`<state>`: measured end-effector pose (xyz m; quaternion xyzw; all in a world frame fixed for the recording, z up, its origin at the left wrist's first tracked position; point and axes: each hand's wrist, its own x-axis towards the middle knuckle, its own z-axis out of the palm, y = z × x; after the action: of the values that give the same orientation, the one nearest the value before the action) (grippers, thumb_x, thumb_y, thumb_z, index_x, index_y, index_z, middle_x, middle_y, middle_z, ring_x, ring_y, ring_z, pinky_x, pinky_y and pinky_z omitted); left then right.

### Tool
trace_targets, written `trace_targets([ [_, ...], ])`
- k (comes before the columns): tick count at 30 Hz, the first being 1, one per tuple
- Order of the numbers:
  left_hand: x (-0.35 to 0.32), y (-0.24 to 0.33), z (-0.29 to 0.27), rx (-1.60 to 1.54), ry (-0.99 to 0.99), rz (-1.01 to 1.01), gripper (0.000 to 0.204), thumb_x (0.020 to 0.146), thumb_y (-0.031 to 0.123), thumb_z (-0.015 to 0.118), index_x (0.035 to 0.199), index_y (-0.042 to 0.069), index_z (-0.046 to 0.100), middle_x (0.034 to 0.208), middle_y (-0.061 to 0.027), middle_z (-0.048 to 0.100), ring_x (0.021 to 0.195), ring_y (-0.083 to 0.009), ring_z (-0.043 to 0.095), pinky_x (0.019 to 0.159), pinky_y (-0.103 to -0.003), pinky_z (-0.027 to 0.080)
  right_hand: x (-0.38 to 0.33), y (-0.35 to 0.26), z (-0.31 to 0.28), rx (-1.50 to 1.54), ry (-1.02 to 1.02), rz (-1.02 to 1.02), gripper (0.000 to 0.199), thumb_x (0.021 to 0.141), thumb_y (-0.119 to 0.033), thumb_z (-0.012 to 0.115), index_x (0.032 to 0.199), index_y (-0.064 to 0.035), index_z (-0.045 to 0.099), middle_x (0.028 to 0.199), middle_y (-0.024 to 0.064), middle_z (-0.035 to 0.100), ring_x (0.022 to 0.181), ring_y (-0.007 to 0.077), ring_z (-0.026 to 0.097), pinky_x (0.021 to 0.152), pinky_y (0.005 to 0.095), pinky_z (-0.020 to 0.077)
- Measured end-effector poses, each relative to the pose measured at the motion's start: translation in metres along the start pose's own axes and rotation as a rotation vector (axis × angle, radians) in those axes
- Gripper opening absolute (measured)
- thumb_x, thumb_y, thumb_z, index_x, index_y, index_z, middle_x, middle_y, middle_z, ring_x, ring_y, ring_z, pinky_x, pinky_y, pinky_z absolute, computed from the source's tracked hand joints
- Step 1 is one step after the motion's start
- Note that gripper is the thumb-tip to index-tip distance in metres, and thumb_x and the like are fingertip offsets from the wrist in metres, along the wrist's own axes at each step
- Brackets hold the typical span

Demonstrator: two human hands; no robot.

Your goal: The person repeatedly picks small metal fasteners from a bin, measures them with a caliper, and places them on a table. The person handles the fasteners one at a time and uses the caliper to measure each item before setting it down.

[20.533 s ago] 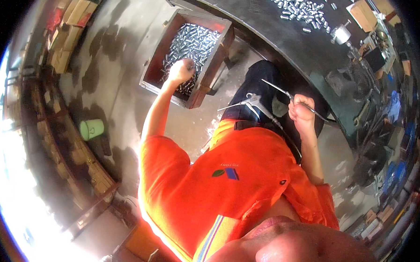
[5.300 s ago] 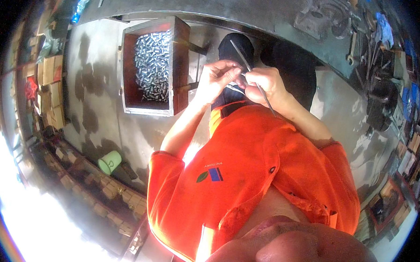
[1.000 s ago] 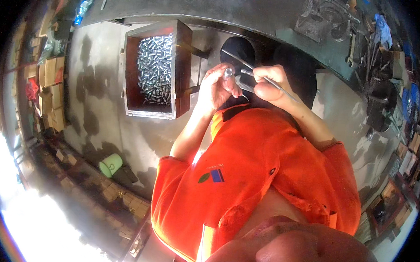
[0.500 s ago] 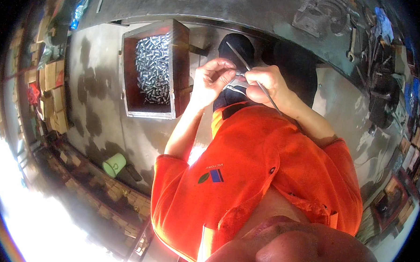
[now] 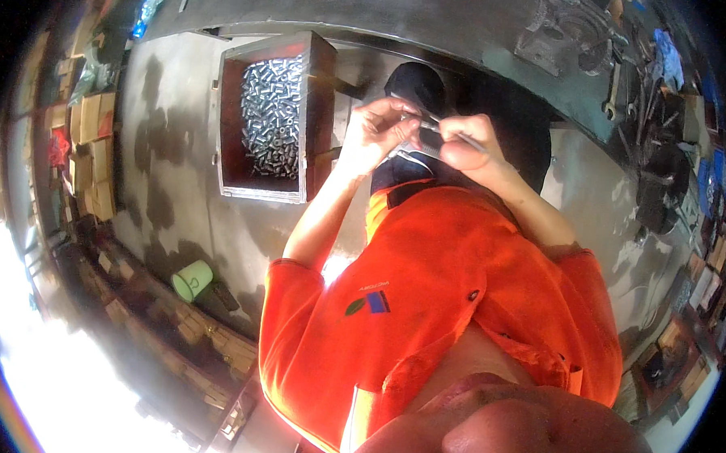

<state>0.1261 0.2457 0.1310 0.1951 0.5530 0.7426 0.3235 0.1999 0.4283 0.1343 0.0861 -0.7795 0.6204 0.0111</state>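
My left hand (image 5: 373,135) is closed in a pinch, fingertips and thumb together, on a small metal piece (image 5: 429,125) between the two hands. Most of that piece is hidden by the fingers. Close beside it, my right hand (image 5: 469,140) is closed round a thin grey metal rod (image 5: 471,141), which slants across toward the left fingertips. Whether the rod's tip goes into the metal piece or only touches it, I cannot tell. To the left stands a box (image 5: 318,115) holding many short, shiny metal cylinders (image 5: 271,113).
A dark metal bench (image 5: 405,14) runs along the far side, with a wrench (image 5: 611,96) and greasy tools at its right. A pale green bucket (image 5: 192,281) lies tipped on the stained floor (image 5: 169,121). Cardboard boxes (image 5: 95,154) stack up at the left.
The rod has turned to lie flatter across the hands, less of it sticking out past the right hand. Both hands stay close together; the whole view has shifted slightly.
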Motion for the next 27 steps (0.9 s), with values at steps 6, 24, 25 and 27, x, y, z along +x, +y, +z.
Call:
trace_targets([
  [6, 0.008, -0.010, -0.034, 1.038, 0.383, 0.286, 0.018, 0.064, 0.005, 0.066, 0.082, 0.005, 0.063, 0.076, -0.0083, 0.063, 0.061, -0.0158, 0.061, 0.055, -0.026, 0.048, -0.013, -0.032, -0.015, 0.108, -0.010, 0.077, 0.023, 0.060, -0.007, 0.052, 0.053, -0.0044, 0.030, 0.052, 0.0020, 0.025, 0.049, 0.0068, 0.027, 0.043, 0.0275, 0.0223],
  [24, 0.007, -0.014, -0.038, 1.162, 0.357, 0.454, 0.018, 0.058, 0.004, 0.067, 0.076, 0.004, 0.062, 0.063, -0.0068, 0.054, 0.048, -0.0168, 0.052, 0.046, -0.028, 0.042, -0.008, -0.046, -0.007, 0.100, -0.104, 0.048, 0.021, 0.063, -0.004, 0.051, 0.052, -0.0043, 0.032, 0.049, -0.0003, 0.024, 0.048, 0.0047, 0.026, 0.042, 0.0268, 0.0212],
  [25, 0.007, -0.013, -0.036, 1.158, 0.341, 0.461, 0.018, 0.058, 0.004, 0.067, 0.076, 0.005, 0.063, 0.063, -0.0069, 0.054, 0.048, -0.0174, 0.053, 0.046, -0.028, 0.042, -0.007, -0.045, -0.007, 0.095, -0.115, 0.056, 0.020, 0.063, -0.004, 0.051, 0.052, -0.0042, 0.034, 0.049, 0.0007, 0.025, 0.047, 0.0051, 0.027, 0.042, 0.0269, 0.0223],
  [27, 0.006, -0.009, -0.030, 1.152, 0.302, 0.479, 0.017, 0.059, 0.004, 0.067, 0.076, 0.005, 0.063, 0.063, -0.0071, 0.054, 0.049, -0.0186, 0.053, 0.046, -0.029, 0.042, -0.005, -0.043, -0.005, 0.082, -0.128, 0.068, 0.019, 0.064, -0.005, 0.052, 0.053, -0.0042, 0.036, 0.048, 0.0028, 0.028, 0.047, 0.0060, 0.028, 0.042, 0.0272, 0.0244],
])
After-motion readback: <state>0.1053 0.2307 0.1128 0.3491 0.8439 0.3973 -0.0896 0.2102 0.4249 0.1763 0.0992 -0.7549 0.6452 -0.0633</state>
